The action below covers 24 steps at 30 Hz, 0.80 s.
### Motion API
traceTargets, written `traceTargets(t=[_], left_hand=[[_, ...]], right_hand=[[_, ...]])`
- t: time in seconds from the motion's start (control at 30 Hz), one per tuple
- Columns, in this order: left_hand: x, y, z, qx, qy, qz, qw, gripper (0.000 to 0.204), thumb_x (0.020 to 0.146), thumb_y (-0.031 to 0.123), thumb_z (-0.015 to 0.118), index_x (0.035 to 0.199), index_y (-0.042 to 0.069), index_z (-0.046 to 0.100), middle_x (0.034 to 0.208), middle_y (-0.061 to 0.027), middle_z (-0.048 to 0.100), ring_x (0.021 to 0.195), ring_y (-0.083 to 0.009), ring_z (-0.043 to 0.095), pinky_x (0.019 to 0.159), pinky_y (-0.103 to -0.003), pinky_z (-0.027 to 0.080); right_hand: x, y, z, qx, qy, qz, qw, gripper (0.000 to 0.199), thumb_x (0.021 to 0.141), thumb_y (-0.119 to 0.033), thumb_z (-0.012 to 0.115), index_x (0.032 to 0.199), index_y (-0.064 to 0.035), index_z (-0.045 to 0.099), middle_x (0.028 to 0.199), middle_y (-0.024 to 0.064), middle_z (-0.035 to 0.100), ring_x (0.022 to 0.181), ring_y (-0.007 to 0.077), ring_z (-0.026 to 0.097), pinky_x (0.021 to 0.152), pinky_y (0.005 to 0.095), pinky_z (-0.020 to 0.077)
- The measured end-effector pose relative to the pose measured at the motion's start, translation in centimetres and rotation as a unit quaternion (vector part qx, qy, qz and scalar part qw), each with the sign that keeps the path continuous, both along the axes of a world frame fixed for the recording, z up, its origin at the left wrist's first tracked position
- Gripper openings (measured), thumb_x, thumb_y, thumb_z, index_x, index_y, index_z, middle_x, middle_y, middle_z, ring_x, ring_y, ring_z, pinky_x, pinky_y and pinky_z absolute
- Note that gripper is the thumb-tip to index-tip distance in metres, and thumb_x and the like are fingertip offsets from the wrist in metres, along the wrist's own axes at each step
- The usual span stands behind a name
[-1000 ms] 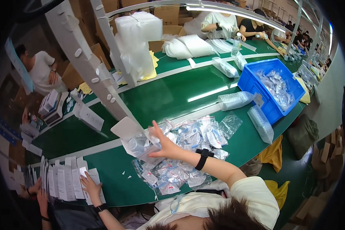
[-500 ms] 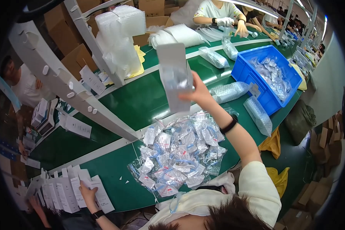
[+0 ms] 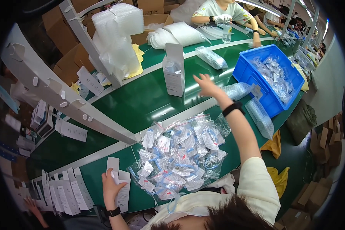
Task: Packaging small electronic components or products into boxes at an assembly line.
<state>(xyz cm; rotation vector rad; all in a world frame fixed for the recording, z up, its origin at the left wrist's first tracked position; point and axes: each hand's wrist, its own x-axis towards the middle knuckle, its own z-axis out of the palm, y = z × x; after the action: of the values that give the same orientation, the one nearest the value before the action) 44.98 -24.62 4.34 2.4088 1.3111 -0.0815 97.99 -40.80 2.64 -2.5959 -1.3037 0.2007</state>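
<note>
Box [image 3: 174, 69] upright, perhaps just beyond right hand [image 3: 206, 85]

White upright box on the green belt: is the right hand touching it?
Apart. The head view shows the right hand open, fingers spread, with a strip of green belt visible between it and the white box.

Green conveyor belt [image 3: 142, 103], white box [image 3: 174, 69], heap of clear packets [image 3: 182, 153], blue crate [image 3: 270, 76], paper slips [image 3: 65, 193]
</note>
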Motion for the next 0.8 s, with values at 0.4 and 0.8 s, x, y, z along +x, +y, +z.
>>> traceTargets(t=[0.4, 0.8], left_hand=[[3.5, -5.3, 9.1, -0.133, -0.457, -0.144, 0.868, 0.083, 0.046, 0.018, 0.083, 0.115, 0.009, 0.036, 0.116, -0.0081, 0.035, 0.107, -0.0206, 0.04, 0.09, -0.033, 0.037], [17.1, -9.1, 6.5, -0.075, -0.458, -0.198, 0.863, 0.077, 0.055, 0.012, 0.08, 0.11, 0.006, 0.026, 0.114, -0.018, 0.04, 0.096, -0.0265, 0.05, 0.084, -0.032, 0.04]], right_hand=[[3.2, -11.3, -0.8, -0.016, -0.128, 0.021, 0.991, 0.051, 0.059, -0.006, 0.063, 0.108, -0.0128, 0.049, 0.11, 0.0095, 0.052, 0.107, 0.0267, 0.048, 0.095, 0.0537, 0.0268], [-19.7, -6.5, 17.2, 0.769, 0.42, 0.008, 0.482, 0.053, 0.077, -0.008, 0.06, 0.123, -0.0071, 0.034, 0.11, 0.0096, 0.047, 0.097, 0.0188, 0.051, 0.084, 0.0323, 0.0449]])
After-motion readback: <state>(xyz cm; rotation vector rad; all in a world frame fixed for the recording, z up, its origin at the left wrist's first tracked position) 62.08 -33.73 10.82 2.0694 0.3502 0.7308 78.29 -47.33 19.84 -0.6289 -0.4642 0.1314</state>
